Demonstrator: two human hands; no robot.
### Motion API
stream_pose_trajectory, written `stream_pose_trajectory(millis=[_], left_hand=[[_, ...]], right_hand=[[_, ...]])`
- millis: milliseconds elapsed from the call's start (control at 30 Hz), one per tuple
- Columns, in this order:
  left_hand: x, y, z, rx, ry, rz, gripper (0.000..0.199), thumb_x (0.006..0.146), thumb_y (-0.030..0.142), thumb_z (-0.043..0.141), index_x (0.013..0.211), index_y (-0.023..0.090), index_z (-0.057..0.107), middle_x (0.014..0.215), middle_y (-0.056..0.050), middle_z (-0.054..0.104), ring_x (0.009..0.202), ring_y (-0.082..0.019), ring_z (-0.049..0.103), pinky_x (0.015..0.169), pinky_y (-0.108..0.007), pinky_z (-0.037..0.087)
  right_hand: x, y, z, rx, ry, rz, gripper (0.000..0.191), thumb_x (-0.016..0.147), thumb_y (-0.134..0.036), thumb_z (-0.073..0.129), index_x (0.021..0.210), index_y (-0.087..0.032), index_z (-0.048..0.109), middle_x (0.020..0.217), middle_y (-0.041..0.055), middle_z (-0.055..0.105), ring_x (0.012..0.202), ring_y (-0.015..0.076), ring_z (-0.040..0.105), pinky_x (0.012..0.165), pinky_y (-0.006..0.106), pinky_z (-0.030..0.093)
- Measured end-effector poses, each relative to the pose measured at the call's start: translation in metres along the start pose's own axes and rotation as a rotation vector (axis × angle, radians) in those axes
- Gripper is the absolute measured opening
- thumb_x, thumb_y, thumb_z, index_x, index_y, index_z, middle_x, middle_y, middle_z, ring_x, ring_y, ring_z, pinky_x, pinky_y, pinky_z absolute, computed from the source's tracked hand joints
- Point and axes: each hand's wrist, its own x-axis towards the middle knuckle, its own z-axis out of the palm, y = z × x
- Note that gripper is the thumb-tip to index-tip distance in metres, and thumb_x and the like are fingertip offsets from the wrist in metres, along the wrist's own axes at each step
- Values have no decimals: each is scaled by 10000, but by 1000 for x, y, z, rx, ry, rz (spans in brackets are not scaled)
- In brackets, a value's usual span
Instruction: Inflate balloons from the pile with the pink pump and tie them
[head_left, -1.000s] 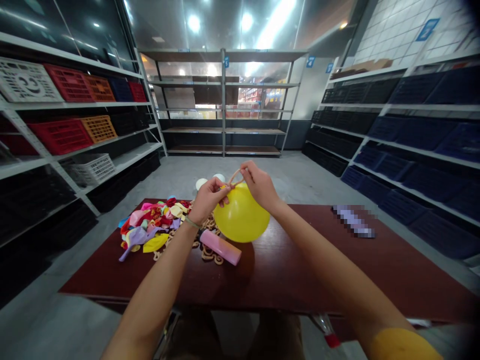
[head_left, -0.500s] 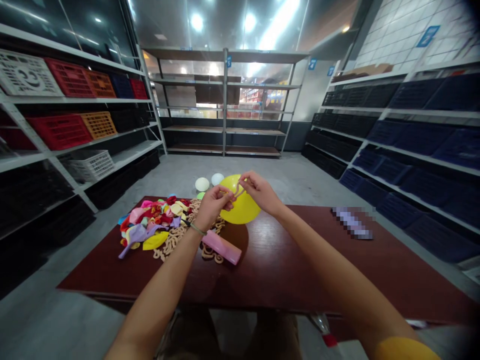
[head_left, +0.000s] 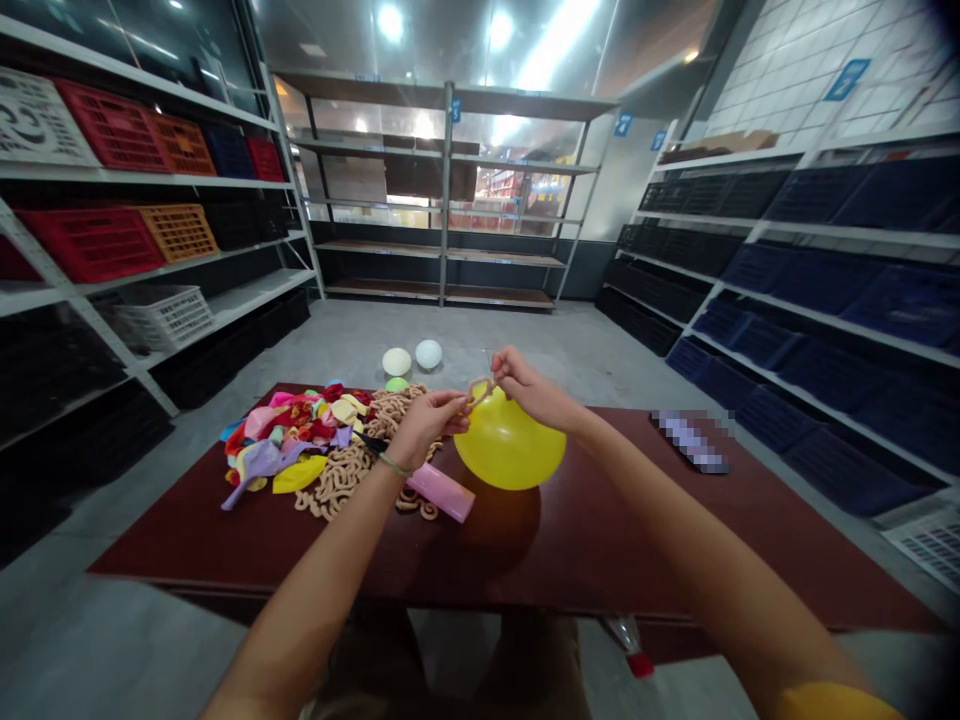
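A round, inflated yellow balloon [head_left: 510,445] sits between and just below my hands, low over the table. My left hand [head_left: 430,428] pinches one end of a short tan cord [head_left: 480,390], which curves across the balloon's top. The cord's other end is between the fingertips of my right hand [head_left: 529,385]; a thin strand stands up beside them. Whether the balloon's neck is also in my fingers is hidden. Near my left wrist lie a pink cylinder [head_left: 442,492], a pile of tan curly cords [head_left: 341,480] and a heap of limp, colourful balloons [head_left: 289,440].
The dark red-brown table [head_left: 600,560] carries a pixelated purple phone-like object [head_left: 690,442] at right. Beyond the far edge are two pale balloons [head_left: 428,354] and a green one [head_left: 397,384]. Shelves with crates [head_left: 94,243] flank both sides; a metal rack [head_left: 444,200] stands behind.
The yellow balloon has moved right and nearer to me, now below my hands instead of behind them. My right hand has shifted slightly right, and the camera view has tilted a little.
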Motion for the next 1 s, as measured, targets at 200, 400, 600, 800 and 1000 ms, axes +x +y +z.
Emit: stream_pose_trajectory(millis=[200,400,600,800,1000], left_hand=[[-2,-9,4,-13,54,23,390,635,395,873,828,98,711,740,-27,678,554,-71,611,594,-197,546],[-3,-4,10,39,10,29,408,619,438,866,787,107,697,718,-19,661,562,-73,596,585,-195,530],[-5,-3,7,66,19,39,419,626,459,850,801,112,695,723,-12,656,557,-71,588,594,-204,526],[-6,-3,10,116,2,54,342,660,405,827,797,110,720,725,-31,668,583,-91,599,590,-215,514],[-6,-3,11,188,-79,77,245,681,345,808,775,125,753,754,-50,701,641,-120,643,667,-241,547]], right_hand=[[-17,2,-9,-339,-47,-143,167,934,-195,373,1046,-241,488,977,27,622,863,167,567,797,313,421],[-21,7,-9,-812,-125,-207,373,927,-129,353,1225,-222,558,1047,100,634,986,244,545,805,347,425],[-21,7,-10,-672,-89,-146,311,958,-178,339,1209,-214,520,1082,83,657,970,221,580,826,340,439],[-9,-9,-18,-532,-66,-246,242,1007,-305,353,1083,-236,572,1069,63,672,961,199,593,852,330,430],[16,-28,-13,-597,-170,-409,232,991,-293,418,979,-242,644,969,64,662,961,222,529,842,348,400]])
